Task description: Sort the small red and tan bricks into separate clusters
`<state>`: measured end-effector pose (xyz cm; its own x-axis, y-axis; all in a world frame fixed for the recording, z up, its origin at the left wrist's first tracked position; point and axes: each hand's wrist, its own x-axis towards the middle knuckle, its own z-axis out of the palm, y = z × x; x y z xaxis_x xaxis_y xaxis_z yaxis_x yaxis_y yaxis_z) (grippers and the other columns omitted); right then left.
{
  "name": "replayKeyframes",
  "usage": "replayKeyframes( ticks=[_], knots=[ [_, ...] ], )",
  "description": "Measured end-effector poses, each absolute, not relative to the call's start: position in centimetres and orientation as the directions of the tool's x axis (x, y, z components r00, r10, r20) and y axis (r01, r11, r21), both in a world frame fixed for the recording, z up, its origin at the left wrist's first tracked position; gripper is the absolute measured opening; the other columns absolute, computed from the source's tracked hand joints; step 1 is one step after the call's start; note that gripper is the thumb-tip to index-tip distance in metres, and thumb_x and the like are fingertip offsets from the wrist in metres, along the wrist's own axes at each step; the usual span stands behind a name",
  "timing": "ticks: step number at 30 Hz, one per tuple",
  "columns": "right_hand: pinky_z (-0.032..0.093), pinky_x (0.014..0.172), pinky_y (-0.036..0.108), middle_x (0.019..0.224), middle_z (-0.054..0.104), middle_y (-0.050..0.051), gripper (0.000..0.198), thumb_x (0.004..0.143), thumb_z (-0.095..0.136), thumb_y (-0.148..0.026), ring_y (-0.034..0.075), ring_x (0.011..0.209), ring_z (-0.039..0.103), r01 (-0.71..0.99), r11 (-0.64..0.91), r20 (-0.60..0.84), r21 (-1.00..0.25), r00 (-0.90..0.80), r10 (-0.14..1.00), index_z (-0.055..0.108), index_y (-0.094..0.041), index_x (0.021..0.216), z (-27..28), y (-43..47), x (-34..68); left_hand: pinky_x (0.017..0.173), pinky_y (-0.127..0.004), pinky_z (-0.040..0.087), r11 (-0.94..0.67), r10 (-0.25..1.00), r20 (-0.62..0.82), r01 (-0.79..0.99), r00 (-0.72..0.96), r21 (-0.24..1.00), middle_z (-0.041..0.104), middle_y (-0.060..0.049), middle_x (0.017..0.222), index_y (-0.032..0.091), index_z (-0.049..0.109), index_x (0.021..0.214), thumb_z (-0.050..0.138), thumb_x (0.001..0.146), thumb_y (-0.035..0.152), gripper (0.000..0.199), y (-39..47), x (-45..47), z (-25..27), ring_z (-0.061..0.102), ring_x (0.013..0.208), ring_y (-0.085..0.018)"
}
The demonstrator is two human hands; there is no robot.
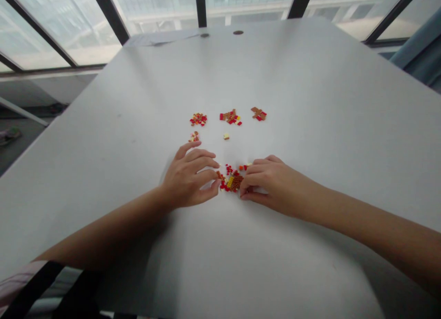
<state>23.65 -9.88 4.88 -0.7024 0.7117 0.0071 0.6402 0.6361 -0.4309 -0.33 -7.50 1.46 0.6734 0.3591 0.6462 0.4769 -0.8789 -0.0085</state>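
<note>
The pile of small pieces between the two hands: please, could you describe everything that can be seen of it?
The pile lies loosely spread on the white table, between the left hand and the right hand. Its many tiny pieces look like hard plastic, mostly red and brown. A yellow piece and a bumpy brown patch stand out near the middle. Both hands reach its edges and partly cover it; whether they grip a piece cannot be told.

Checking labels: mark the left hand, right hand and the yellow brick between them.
Left hand (192,175): head view, back of the hand.
Right hand (271,180): head view, back of the hand.
Yellow brick (230,181): head view, middle of visible face.
</note>
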Motion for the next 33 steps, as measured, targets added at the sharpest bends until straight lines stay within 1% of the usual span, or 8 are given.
replayKeyframes(
  ticks=[3, 8, 13, 19, 23, 27, 30, 33],
  knots=[
    [0.038, 0.074, 0.034, 0.083, 0.076, 0.002, 0.005, 0.086, 0.071, -0.023, 0.018, 0.077, 0.064, 0.657, 0.638, 0.117, -0.4, -0.655, 0.747, 0.074, -0.023, 0.082, 4.4, -8.0, 23.8, 0.106, -0.044, 0.045, -0.88, 0.357, 0.648, 0.474, 0.673, -0.008, 0.078, 0.004, 0.091, 0.024, 0.065, 0.079, 0.067, 0.083, 0.021, 0.005, -7.5, -0.4, 1.6, 0.073, 0.096, -0.019],
    [0.041, 0.079, 0.037, 0.085, 0.075, 0.005, 0.009, 0.088, 0.067, -0.024, 0.021, 0.082, 0.065, 0.765, 0.574, 0.323, -0.29, -0.487, 0.812, 0.074, -0.021, 0.084, 3.0, -3.5, 23.9, 0.106, -0.045, 0.045, -0.884, 0.357, 0.641, 0.468, 0.679, -0.004, 0.078, 0.003, 0.089, 0.023, 0.065, 0.078, 0.067, 0.084, 0.02, 0.006, -7.4, -0.5, 1.9, 0.073, 0.095, -0.02],
    [0.047, 0.077, 0.034, 0.083, 0.075, 0.005, 0.009, 0.086, 0.066, -0.02, 0.018, 0.075, 0.066, 0.725, 0.569, 0.32, -0.388, -0.473, 0.821, 0.075, -0.019, 0.084, 1.2, -0.8, 22.9, 0.106, -0.045, 0.045, -0.879, 0.367, 0.633, 0.476, 0.682, -0.002, 0.078, 0.003, 0.089, 0.023, 0.066, 0.078, 0.066, 0.084, 0.021, 0.007, -7.1, -0.7, 1.9, 0.072, 0.096, -0.019],
    [0.051, 0.076, 0.032, 0.087, 0.076, 0.006, 0.013, 0.085, 0.062, -0.017, 0.018, 0.077, 0.069, 0.722, 0.498, 0.345, -0.48, -0.367, 0.864, 0.075, -0.018, 0.089, 0.4, 0.0, 22.1, 0.106, -0.045, 0.045, -0.88, 0.373, 0.628, 0.475, 0.683, 0.006, 0.078, 0.004, 0.089, 0.023, 0.066, 0.079, 0.067, 0.085, 0.021, 0.006, -6.8, -0.9, 1.5, 0.072, 0.096, -0.019],
    [0.052, 0.077, 0.034, 0.087, 0.077, 0.006, 0.015, 0.085, 0.061, -0.017, 0.019, 0.077, 0.07, 0.725, 0.498, 0.319, -0.476, -0.385, 0.866, 0.074, -0.019, 0.091, 1.0, -0.5, 22.6, 0.106, -0.045, 0.045, -0.883, 0.367, 0.634, 0.47, 0.68, 0.007, 0.078, 0.004, 0.089, 0.023, 0.065, 0.079, 0.067, 0.084, 0.021, 0.006, -6.7, -0.9, 1.4, 0.072, 0.097, -0.019],
    [0.051, 0.078, 0.035, 0.086, 0.076, 0.005, 0.012, 0.086, 0.061, -0.019, 0.019, 0.076, 0.069, 0.704, 0.572, 0.339, -0.42, -0.463, 0.819, 0.074, -0.02, 0.088, 1.6, -2.2, 23.7, 0.106, -0.045, 0.045, -0.886, 0.359, 0.64, 0.464, 0.679, 0.005, 0.078, 0.004, 0.089, 0.023, 0.064, 0.079, 0.067, 0.084, 0.02, 0.007, -6.6, -0.8, 1.3, 0.073, 0.096, -0.019],
    [0.05, 0.078, 0.036, 0.093, 0.076, 0.006, 0.014, 0.089, 0.059, -0.023, 0.02, 0.083, 0.07, 0.653, 0.64, 0.371, -0.404, -0.523, 0.767, 0.073, -0.021, 0.091, 1.5, -3.7, 24.7, 0.107, -0.044, 0.044, -0.882, 0.366, 0.634, 0.471, 0.682, 0.003, 0.078, 0.004, 0.09, 0.023, 0.064, 0.08, 0.067, 0.084, 0.021, 0.006, -6.4, -0.6, 1.4, 0.072, 0.097, -0.018],
    [0.047, 0.085, 0.04, 0.102, 0.076, 0.007, 0.016, 0.092, 0.057, -0.023, 0.022, 0.092, 0.07, 0.6, 0.703, 0.435, -0.383, -0.554, 0.71, 0.072, -0.023, 0.095, 1.0, -4.8, 25.6, 0.108, -0.044, 0.044, -0.875, 0.378, 0.628, 0.484, 0.68, 0.004, 0.078, 0.004, 0.092, 0.024, 0.064, 0.084, 0.066, 0.085, 0.022, 0.003, -5.9, -0.4, 1.3, 0.072, 0.098, -0.018]
  ],
)
